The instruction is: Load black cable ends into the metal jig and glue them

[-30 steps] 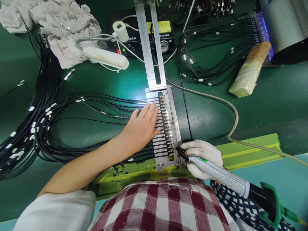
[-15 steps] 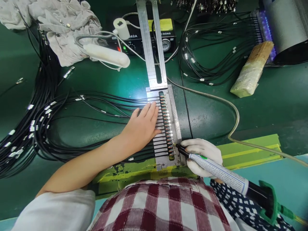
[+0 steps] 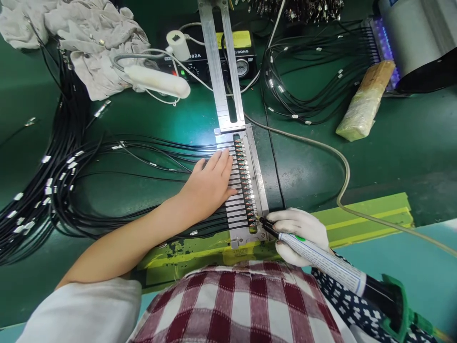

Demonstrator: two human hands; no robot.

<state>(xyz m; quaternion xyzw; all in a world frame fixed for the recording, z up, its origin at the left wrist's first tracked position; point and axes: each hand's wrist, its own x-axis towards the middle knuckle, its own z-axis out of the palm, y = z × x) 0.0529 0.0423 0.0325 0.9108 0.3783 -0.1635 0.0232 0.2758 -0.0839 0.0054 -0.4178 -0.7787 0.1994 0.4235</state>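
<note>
My bare left hand [image 3: 209, 183] lies flat, fingers outstretched, across the black cables where they enter a metal fixture [image 3: 255, 176]. Along that fixture runs a row of cable-end connectors [image 3: 246, 183] with small copper-coloured tips. A white glove covers my right hand [image 3: 302, 233], whose fingers are wrapped round a glue dispensing syringe [image 3: 323, 262] with a printed label, a black nozzle and a green cap with an air line. The nozzle tip is at the lower connectors of the row; whether it touches them I cannot tell.
A slotted metal bar [image 3: 223, 71] extends back from the fixture, before a dispenser controller [image 3: 200, 59]. A lit white lamp [image 3: 157, 81] hangs over the bench. Cable bundles [image 3: 71, 166] fill the left. At right lie a wrapped block [image 3: 366, 100] and a hose [image 3: 321, 146].
The syringe nozzle has shifted slightly left against the fixture, nearer the lower connectors. My left hand rests in the same place; the whole view has moved a little.
</note>
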